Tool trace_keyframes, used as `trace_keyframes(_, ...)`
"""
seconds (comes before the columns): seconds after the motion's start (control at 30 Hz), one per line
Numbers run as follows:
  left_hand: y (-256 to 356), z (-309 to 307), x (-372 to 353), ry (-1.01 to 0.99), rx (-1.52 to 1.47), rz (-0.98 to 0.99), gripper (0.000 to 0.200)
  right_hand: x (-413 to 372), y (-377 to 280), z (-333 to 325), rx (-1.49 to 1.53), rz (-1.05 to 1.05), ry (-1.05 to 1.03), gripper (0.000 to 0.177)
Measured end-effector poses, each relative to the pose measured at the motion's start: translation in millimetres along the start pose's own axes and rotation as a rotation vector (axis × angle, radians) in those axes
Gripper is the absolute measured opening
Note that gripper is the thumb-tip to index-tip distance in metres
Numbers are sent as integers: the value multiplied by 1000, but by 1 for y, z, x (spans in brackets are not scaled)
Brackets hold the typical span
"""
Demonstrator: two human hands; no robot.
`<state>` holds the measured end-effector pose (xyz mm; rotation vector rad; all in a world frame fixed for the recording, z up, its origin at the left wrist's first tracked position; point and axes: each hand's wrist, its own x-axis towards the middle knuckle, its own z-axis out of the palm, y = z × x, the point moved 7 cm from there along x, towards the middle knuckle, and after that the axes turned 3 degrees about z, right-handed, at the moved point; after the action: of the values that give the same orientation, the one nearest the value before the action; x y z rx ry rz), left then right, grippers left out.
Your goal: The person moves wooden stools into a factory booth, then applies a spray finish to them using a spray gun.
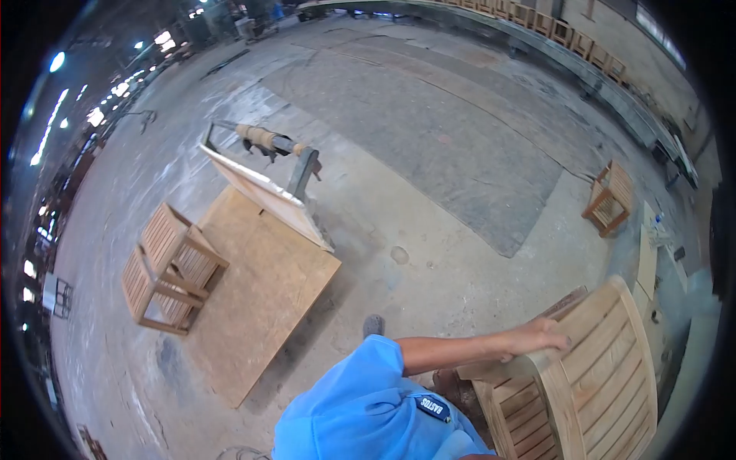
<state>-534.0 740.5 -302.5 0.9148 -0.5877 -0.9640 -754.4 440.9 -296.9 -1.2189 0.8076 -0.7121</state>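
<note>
A wooden chair (606, 360) with a slatted back and slatted seat stands at the lower right, close against my body. My left hand (537, 337) reaches across from the blue sleeve and is closed on the side edge of the chair's frame, fingers over the wood and thumb on the nearer side. My right hand is out of view. Part of the chair's lower frame is cut off by the bottom of the picture.
A plywood-topped platform (261, 299) with an upright panel (264, 195) stands at left, bearing slatted wooden stools (176, 268). Another small stool (609, 199) sits on the floor at right. A long bench (552, 57) carries several wooden frames along the back.
</note>
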Motion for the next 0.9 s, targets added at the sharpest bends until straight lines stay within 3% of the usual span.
trace_keyframes(0.43, 171, -264, -133, 218, -34, -110, 48, -95, 10, 238, 38, -55, 73, 72)
trace_keyframes(0.7, 246, -400, -123, 434, -5, 18, 52, -74, 14, 348, 37, -69, 53, 71)
trace_keyframes(0.9, 296, -526, -60, 426, -38, -50, 49, 20, 37, 455, 41, -78, -21, 70)
